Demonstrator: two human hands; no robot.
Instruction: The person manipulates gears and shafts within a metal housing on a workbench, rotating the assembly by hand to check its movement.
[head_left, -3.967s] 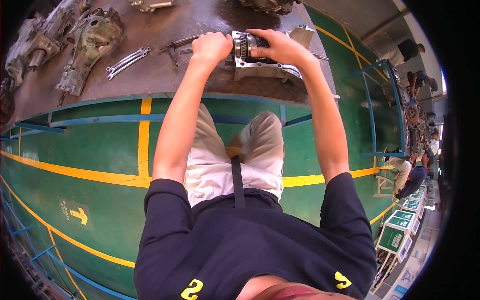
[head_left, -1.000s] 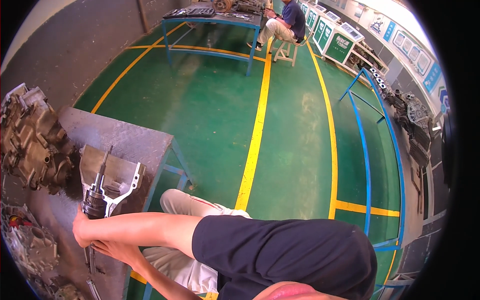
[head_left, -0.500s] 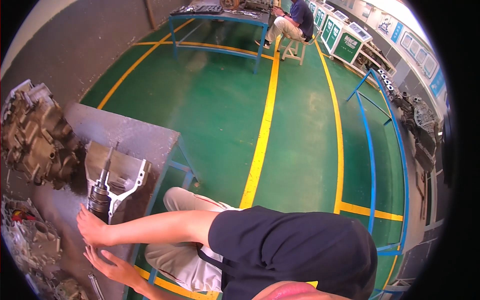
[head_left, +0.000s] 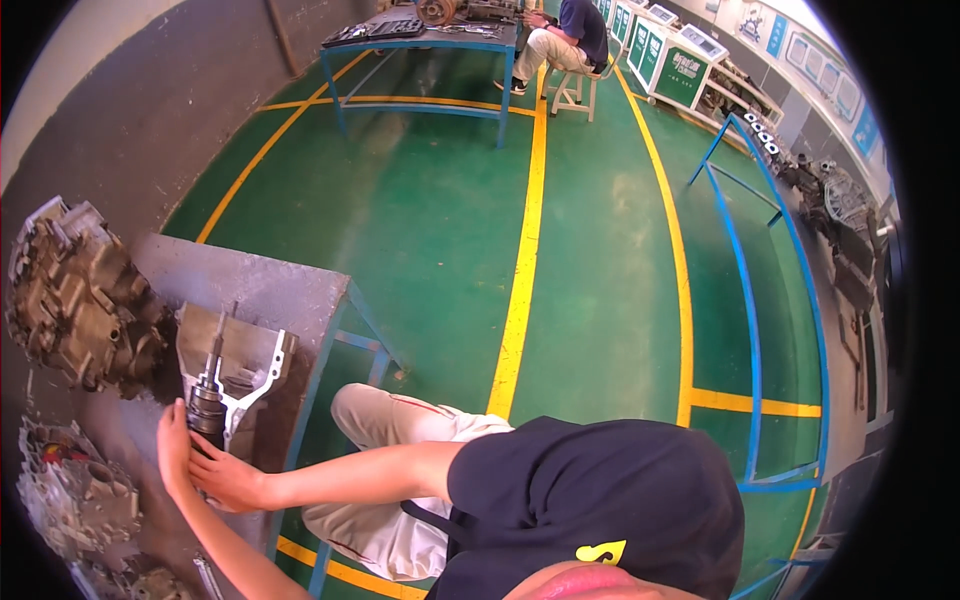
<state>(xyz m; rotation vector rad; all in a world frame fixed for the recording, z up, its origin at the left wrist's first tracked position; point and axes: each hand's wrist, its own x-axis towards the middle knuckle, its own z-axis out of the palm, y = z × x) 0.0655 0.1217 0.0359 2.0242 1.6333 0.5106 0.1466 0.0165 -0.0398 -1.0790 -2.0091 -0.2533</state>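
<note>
A dark, stepped gear shaft point(head_left: 208, 400) with a thin upper end lies in an open cast-metal housing point(head_left: 262, 385) on the bench. Beside the thick lower part of the shaft, my left hand point(head_left: 174, 445) is stretched out with its fingers pointing along it. My right hand point(head_left: 235, 484) crosses the shaft's lower end, fingers spread and reaching toward my left palm. The two hands touch or nearly touch. The shaft's bottom is hidden behind them, and anything small between the palms does not show.
A large gearbox casing point(head_left: 85, 300) stands left of the shaft, with another casing point(head_left: 80, 495) nearer. The metal bench point(head_left: 250, 268) has blue legs. A blue frame point(head_left: 745, 330) stands right. Farther off, a person point(head_left: 570, 45) sits at a blue table point(head_left: 420, 45).
My left hand has come up alongside the shaft. My right hand has drawn back slightly to the right and down. The whole view has shifted a little.
</note>
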